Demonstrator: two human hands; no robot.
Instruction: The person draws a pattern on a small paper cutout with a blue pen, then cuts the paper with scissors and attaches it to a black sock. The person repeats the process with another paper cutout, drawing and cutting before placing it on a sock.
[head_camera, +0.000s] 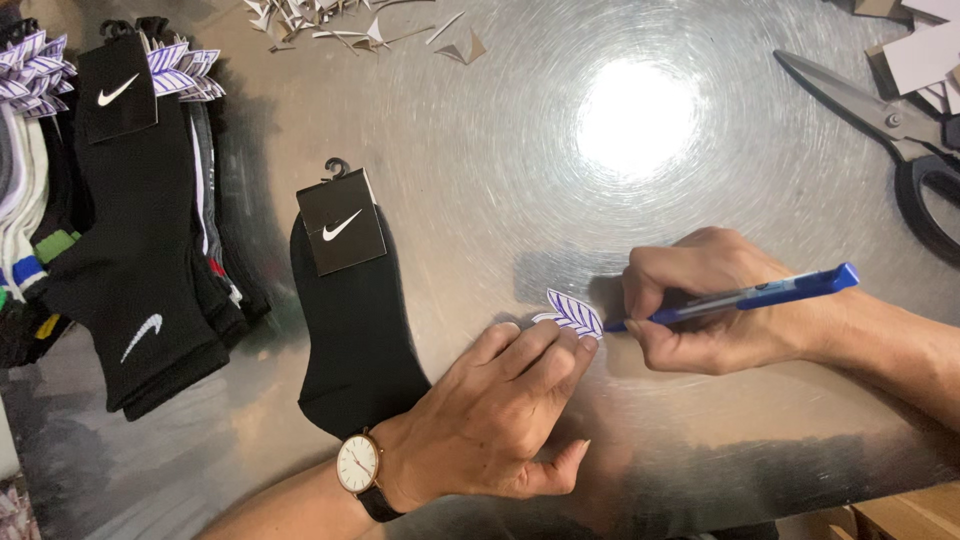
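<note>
Marking step: left hand (495, 405) presses flat on striped paper tag (573, 313); right hand (700, 300) grips blue pen (745, 296); next needs a steady tip.

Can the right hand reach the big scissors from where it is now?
Probably yes. The scissors lie uncovered on the metal table beyond the right hand, with nothing between; but that hand holds a blue pen.

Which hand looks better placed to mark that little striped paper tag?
Probably the right hand: it grips the blue pen, tip at the striped tag. The left hand pins the tag down.
</note>
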